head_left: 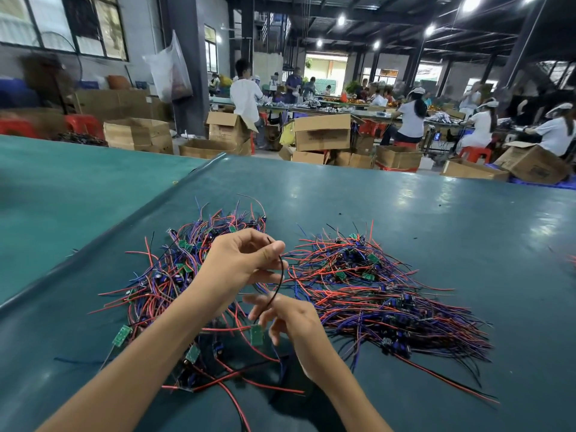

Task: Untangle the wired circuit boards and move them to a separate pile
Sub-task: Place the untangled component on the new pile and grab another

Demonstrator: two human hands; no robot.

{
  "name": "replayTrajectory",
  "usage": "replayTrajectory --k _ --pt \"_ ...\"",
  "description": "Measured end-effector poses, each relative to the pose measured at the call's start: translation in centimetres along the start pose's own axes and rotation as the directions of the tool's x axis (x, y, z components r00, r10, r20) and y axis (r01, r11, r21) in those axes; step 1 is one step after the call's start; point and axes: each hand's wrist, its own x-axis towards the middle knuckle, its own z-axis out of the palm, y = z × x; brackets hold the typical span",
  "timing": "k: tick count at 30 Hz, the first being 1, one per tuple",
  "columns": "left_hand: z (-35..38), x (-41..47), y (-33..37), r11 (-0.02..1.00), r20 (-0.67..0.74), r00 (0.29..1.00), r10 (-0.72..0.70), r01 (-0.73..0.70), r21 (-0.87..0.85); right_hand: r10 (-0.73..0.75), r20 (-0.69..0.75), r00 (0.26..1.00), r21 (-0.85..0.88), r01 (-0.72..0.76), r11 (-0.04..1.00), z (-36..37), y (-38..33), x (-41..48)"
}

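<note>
A thin black wire [281,271] is pinched by the left hand [243,265] above the tangled red-and-purple wire heap [174,275]; the right hand [294,319] has a hold that cannot be told; the small green circuit board [257,335] must next be drawn free.

Two bare hands close together.
Left hand [243,260] pinches a black wire [282,272]; right hand [293,319], at its 5 o'clock, blurred, fingers loosely curled.

Two piles of wired boards on the table [405,213]: left pile [162,282] and right pile [374,291], side by side with a narrow gap between. Left hand [246,263] over the left pile's right edge. Right hand [290,319] nearer the viewer, just below it, over the gap. Wire [281,275] runs from left hand down to right hand. One board [257,335] just left of the right hand. Boxes [322,132] behind the table's far edge, people [411,120] at benches behind those.
</note>
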Motion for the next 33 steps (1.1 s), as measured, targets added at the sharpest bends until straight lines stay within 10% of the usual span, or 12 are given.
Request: replayTrajectory --k 12,22,26,30,33 --pt "0.7 2.8 0.2 0.996 -0.119 0.993 0.01 -0.021 -0.091 0.025 -0.077 0.997 0.553 0.022 0.833 -1.8 -1.3 -0.1" --pt "-2.1 -1.0 -1.6 0.91 -0.043 0.999 0.025 -0.006 0.414 0.111 -0.127 0.986 0.776 0.029 0.63 -3.6 -1.5 0.1" --pt "-5.7 -2.2 -0.7 0.523 0.0 0.992 0.123 -0.065 0.85 0.115 -0.232 0.966 0.715 0.089 0.694 -5.5 -3.2 2.2" --pt "-8.2 -3.4 -0.7 -0.159 -0.084 0.943 -0.323 0.033 0.987 0.292 -0.472 0.832 0.594 0.056 0.802 -8.3 -6.0 6.2" --pt "-8.9 -4.0 -1.5 -0.241 -0.093 0.924 -0.372 0.001 0.97 0.42 -0.55 0.722 0.569 -0.045 0.821 -10.6 -6.7 8.4"
